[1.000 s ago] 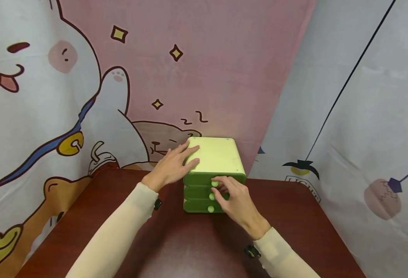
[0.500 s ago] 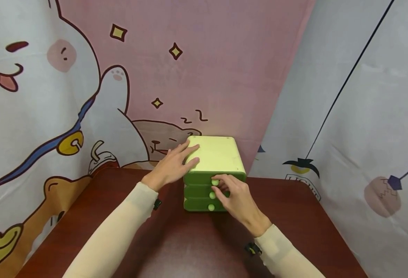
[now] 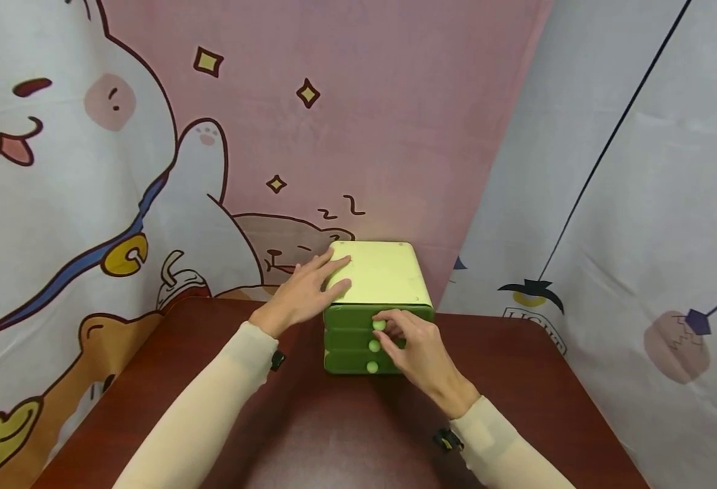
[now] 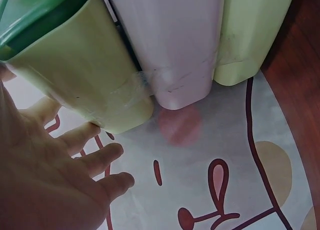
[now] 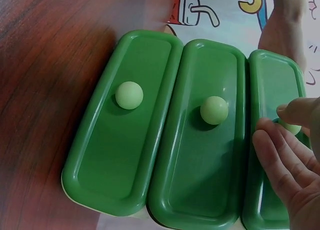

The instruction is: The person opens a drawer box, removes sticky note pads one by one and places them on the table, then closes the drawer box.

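A small three-drawer box (image 3: 379, 272) has a pale yellow top and green drawer fronts with round light-green knobs. My left hand (image 3: 300, 295) rests on its upper left edge, fingers spread; the left wrist view has the fingers along the yellow side of the top tier (image 4: 85, 65). At the front, my right hand (image 3: 419, 350) pinches the knob (image 3: 379, 325) of the top drawer between thumb and fingers. In the right wrist view this knob is partly covered by the fingers. The middle knob (image 5: 214, 110) and the bottom knob (image 5: 129, 95) are untouched.
The box stands near the back of a dark reddish-brown table (image 3: 334, 435). Right behind it hangs a cloth backdrop (image 3: 395, 136) printed with cartoon animals. A pale printed cloth (image 3: 609, 224) borders the right side.
Both hands keep almost the same places on the box. A thin dark line now shows more clearly along the upper edge of the top drawer front. The view shifts slightly.
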`<action>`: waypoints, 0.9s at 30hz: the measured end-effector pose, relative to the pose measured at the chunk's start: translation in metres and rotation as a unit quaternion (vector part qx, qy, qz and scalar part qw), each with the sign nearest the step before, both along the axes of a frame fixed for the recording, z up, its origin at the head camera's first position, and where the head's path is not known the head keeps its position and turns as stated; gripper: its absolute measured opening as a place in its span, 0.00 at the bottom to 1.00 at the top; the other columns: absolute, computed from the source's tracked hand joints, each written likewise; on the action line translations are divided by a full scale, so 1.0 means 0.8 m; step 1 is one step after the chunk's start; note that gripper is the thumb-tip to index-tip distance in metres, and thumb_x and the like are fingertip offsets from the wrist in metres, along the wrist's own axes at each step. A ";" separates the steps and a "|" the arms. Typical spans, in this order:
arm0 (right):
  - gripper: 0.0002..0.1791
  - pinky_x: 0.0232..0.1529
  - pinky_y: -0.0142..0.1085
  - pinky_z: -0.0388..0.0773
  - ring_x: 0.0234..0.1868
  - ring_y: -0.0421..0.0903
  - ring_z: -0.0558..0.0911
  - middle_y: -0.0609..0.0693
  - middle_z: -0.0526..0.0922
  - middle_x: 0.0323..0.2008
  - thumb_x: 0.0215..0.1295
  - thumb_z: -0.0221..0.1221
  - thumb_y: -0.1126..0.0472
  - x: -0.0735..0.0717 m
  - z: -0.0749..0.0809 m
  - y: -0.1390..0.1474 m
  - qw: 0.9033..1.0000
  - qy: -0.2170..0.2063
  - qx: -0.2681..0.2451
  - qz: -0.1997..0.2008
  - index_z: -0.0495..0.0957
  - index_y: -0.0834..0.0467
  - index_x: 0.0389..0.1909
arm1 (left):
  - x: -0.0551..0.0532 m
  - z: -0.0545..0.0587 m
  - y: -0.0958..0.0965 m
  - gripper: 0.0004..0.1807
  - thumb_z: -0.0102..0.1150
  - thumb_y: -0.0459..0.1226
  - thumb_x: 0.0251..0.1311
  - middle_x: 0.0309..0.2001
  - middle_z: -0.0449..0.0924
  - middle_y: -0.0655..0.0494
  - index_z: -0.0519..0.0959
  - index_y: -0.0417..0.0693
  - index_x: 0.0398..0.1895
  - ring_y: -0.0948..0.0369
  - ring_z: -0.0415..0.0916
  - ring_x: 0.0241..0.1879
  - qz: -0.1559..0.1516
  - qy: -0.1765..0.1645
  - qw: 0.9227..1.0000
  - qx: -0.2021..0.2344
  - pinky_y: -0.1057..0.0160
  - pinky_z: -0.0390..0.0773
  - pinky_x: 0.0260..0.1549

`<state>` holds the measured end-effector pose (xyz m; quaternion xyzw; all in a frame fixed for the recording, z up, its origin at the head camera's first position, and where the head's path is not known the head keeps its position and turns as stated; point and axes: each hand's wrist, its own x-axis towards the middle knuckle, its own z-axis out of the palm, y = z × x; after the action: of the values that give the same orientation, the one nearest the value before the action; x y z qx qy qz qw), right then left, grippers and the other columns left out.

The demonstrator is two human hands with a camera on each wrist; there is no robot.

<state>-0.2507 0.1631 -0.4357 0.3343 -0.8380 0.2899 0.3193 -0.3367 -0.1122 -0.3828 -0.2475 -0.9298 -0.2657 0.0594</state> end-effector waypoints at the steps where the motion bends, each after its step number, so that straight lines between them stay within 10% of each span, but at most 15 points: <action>1: 0.18 0.38 0.35 0.94 0.34 0.40 0.93 0.50 0.93 0.38 0.68 0.81 0.70 0.001 0.000 0.000 1.000 -0.001 0.000 0.001 0.90 0.59 0.56 | 0.000 0.000 0.000 0.40 0.44 0.69 0.89 0.99 0.47 0.50 0.61 0.74 0.96 0.36 0.50 0.96 0.001 -0.001 1.000 -0.001 0.25 0.44 0.94; 27: 0.17 0.34 0.32 0.91 0.32 0.38 0.92 0.49 0.94 0.37 0.67 0.80 0.72 0.020 0.001 0.001 1.000 0.013 0.000 0.010 0.90 0.59 0.54 | 0.002 -0.009 0.003 0.38 0.44 0.67 0.90 0.98 0.48 0.50 0.61 0.72 0.96 0.36 0.52 0.95 0.007 0.016 1.000 0.003 0.23 0.43 0.93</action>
<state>-0.2347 0.1641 -0.4346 0.3469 -0.8301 0.2888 0.3275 -0.3352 -0.1095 -0.3897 -0.2449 -0.9296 -0.2643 0.0773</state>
